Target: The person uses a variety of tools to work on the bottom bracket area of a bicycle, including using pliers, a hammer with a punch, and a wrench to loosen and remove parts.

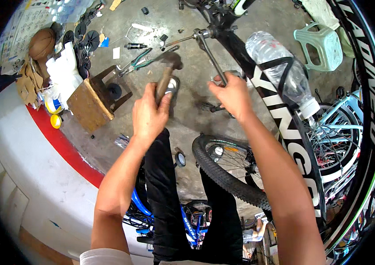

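My left hand (pixel 150 114) is closed around the wooden handle of a hammer (pixel 164 81); its dark head is raised above the floor, left of a long metal wrench. My right hand (pixel 236 95) grips the lower end of this wrench (pixel 212 58). The wrench's far end sits at the bottom bracket (pixel 204 33) of a black bicycle frame (pixel 269 95). A thin brownish rod (pixel 181 41) sticks out leftward from the bracket. On the frame's tube rests a large clear plastic bottle (pixel 280 66) with a white cap.
Green-handled pliers (pixel 139 59) and a black cylindrical part (pixel 135 46) lie on the concrete floor. A wooden stool (pixel 91 106) and a basketball (pixel 42 43) stand left. Nearby are a bicycle wheel (pixel 203 154), a pale green plastic stool (pixel 322 46), a blue bicycle (pixel 189 225) and a light-blue bicycle (pixel 340 112).
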Demonstrator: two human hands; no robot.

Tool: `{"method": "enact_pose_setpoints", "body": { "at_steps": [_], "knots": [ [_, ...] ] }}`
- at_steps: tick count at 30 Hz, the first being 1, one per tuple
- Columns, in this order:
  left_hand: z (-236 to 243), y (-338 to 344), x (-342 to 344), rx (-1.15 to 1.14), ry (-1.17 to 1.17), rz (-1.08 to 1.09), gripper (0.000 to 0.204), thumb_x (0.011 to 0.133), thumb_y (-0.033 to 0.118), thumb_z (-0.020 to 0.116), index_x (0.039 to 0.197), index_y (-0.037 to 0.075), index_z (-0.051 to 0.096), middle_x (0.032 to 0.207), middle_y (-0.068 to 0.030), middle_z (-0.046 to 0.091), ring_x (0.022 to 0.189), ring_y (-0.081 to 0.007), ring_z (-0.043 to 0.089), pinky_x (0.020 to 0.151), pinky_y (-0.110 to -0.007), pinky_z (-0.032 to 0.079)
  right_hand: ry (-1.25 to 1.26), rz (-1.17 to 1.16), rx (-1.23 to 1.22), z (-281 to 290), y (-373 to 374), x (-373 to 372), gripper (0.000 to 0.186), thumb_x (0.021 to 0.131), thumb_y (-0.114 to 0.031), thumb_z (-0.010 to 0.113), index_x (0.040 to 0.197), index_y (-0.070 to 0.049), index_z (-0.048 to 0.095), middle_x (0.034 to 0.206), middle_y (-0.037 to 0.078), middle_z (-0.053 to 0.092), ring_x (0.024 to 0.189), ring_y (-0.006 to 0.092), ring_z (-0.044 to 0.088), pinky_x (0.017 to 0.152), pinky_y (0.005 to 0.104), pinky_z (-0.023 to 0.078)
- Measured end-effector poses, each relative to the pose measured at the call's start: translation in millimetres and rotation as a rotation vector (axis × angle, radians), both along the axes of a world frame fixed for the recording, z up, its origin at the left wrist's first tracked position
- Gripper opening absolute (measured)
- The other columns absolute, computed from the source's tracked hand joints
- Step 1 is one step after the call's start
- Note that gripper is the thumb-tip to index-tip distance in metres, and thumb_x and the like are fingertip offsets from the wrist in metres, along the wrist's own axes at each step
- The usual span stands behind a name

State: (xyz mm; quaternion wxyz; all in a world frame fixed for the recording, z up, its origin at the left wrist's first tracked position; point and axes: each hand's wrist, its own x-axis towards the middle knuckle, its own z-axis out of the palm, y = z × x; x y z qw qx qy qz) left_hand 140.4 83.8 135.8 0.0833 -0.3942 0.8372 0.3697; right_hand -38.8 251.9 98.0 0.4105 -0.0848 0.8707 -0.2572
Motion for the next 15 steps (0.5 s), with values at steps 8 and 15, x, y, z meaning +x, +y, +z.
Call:
{"method": "enact_pose_setpoints", "body": {
  "at_steps": [8, 15],
  "knots": [
    [17.4, 29.1, -57.5, 0.05, 0.037, -0.231, 0.036, 0.097, 0.025, 0.068, 0.121, 0.005, 0.051, 0.079, -0.0238, 0.069, 0.075, -0.0473, 0.068, 0.065, -0.055, 0.052, 0.099, 0.11, 0.028, 1.6, -2.0, -5.8, 0.043, 0.08, -0.04, 0.079, 0.093, 0.001, 0.071, 0.086, 0.019, 0.076, 0.086, 0.0383, 0.074, 0.082, 0.0472, 0.058],
    [69.7, 21.8, -65.4, 0.02, 0.292, 0.001, 0.034, 0.097, 0.019, 0.072, 0.12, 0.0, 0.056, 0.086, -0.0199, 0.07, 0.075, -0.0239, 0.071, 0.069, -0.037, 0.054, 0.08, 0.115, 0.045, 4.0, -3.1, -9.5, 0.045, 0.08, -0.041, 0.078, 0.095, 0.0, 0.071, 0.089, 0.018, 0.076, 0.087, 0.0367, 0.074, 0.082, 0.0469, 0.058]
  ]
}}
